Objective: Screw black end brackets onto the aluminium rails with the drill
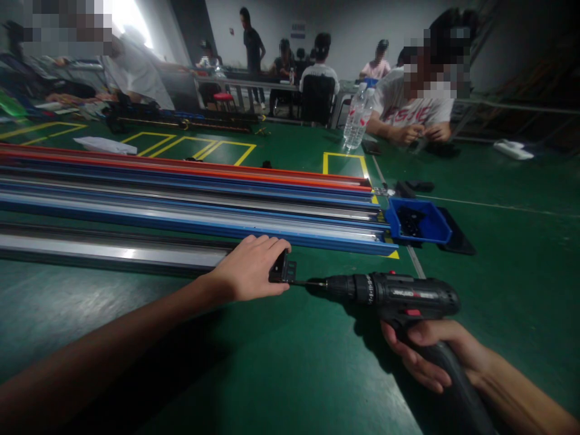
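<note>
My left hand [251, 269] is closed over the right end of a long black and silver metal rail [131, 251], where a small black end bracket [280, 269] shows between thumb and fingers. In my right hand [435, 350] is a black cordless drill [408, 296], gripped by its handle and lying level with its nose to the left. Its thin bit [308, 283] reaches up to the bracket by my left thumb. Whether the tip sits in a screw there I cannot make out.
Blue and orange rails [181, 166] lie side by side behind. At their right ends stands a blue bin [439, 232] of small black parts. Water bottles [356, 118] stand farther back. A person [417, 109] sits across the green table [512, 290]; others are behind.
</note>
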Available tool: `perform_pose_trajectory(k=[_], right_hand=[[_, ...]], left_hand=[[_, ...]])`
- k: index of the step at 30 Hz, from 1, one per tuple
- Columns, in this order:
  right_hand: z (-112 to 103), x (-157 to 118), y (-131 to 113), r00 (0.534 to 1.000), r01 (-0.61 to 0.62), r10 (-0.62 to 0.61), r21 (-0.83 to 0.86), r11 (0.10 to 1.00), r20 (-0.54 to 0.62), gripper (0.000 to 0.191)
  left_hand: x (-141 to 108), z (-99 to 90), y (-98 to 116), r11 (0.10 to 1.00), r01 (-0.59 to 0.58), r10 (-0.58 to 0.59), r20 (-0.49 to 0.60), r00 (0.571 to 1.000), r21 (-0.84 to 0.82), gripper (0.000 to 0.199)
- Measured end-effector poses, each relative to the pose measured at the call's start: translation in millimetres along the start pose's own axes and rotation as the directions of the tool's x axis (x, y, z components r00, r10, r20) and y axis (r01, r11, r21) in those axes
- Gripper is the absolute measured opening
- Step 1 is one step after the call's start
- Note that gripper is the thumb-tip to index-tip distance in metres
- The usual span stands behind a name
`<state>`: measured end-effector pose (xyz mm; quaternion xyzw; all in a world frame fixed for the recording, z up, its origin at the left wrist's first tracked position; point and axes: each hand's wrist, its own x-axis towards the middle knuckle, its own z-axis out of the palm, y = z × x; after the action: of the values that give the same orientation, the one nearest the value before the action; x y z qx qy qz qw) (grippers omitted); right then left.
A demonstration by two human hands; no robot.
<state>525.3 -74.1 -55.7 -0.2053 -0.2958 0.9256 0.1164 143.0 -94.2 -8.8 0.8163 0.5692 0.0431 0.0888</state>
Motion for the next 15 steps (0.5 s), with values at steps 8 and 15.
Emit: perform_pose_trajectory(k=[8,15], right_hand=[[-3.3,1.4,2.0,0.999,0.023,-0.022,-0.002,1.0,0.045,0.026],[-6.7,0.4,1.6,0.999,0.03,-0.029,-0.034,0.999,0.027,0.026]], left_hand=[[-0.2,-0.7,0.6,1.0,-0.003,0.003,0.0,1.0,0.004,0.057],[-1.7,-3.7,2.5,1.0,-0.027,0.027,-0.01,1.0,-0.001,0.071]])
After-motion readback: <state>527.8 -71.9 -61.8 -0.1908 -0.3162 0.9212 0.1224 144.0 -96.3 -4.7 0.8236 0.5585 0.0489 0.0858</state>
